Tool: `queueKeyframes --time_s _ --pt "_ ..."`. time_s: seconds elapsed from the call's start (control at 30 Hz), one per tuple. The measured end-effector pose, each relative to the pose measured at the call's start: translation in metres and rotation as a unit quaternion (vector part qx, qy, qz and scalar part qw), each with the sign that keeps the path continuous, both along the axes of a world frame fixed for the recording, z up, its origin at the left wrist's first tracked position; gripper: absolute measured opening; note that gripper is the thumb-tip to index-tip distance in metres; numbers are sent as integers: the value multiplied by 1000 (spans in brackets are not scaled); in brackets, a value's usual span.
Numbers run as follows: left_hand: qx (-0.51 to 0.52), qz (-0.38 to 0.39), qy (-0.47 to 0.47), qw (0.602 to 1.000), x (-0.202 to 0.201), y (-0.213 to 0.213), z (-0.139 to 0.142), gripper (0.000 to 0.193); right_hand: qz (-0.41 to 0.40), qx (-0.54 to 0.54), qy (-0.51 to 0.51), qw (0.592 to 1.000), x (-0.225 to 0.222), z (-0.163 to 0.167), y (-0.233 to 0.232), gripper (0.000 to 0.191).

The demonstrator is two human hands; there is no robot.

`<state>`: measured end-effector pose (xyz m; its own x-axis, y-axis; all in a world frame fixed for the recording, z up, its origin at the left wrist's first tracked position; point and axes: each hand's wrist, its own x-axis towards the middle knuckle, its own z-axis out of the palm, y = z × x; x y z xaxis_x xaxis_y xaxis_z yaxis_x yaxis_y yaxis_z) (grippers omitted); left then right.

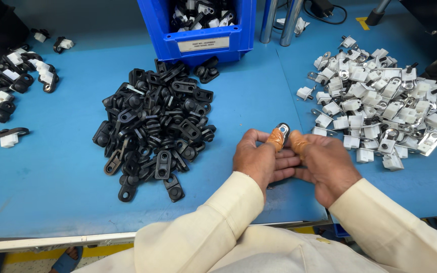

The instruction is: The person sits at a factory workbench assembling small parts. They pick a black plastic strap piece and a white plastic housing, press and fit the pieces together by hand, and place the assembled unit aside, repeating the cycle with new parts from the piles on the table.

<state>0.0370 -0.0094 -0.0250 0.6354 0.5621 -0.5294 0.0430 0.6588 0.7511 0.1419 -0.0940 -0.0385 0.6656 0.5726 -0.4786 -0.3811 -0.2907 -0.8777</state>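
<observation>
Small metal-and-black clip (282,129) is pinched between both thumbs, left hand (260,161) and right hand (325,164) pressed together; judged light, rigid, best gripped by edges; black parts (158,126) lie leftward, white parts (380,101) rightward.

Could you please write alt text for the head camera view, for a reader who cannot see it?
Both hands, left hand and right hand, press together a small black and metal part over a blue table. A pile of black plastic pieces lies to the left, a pile of white and metal pieces to the right, a blue bin behind.
</observation>
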Motion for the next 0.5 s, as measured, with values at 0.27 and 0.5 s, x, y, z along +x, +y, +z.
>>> queueKeyframes --time_s 0.27,0.5 --pt "108 -57 95 988 -10 12 10 16 108 31 -167 979 24 -2 1 22" --pt "112 -38 117 986 -13 19 5 14 -24 10 -58 998 2 -13 20 18"
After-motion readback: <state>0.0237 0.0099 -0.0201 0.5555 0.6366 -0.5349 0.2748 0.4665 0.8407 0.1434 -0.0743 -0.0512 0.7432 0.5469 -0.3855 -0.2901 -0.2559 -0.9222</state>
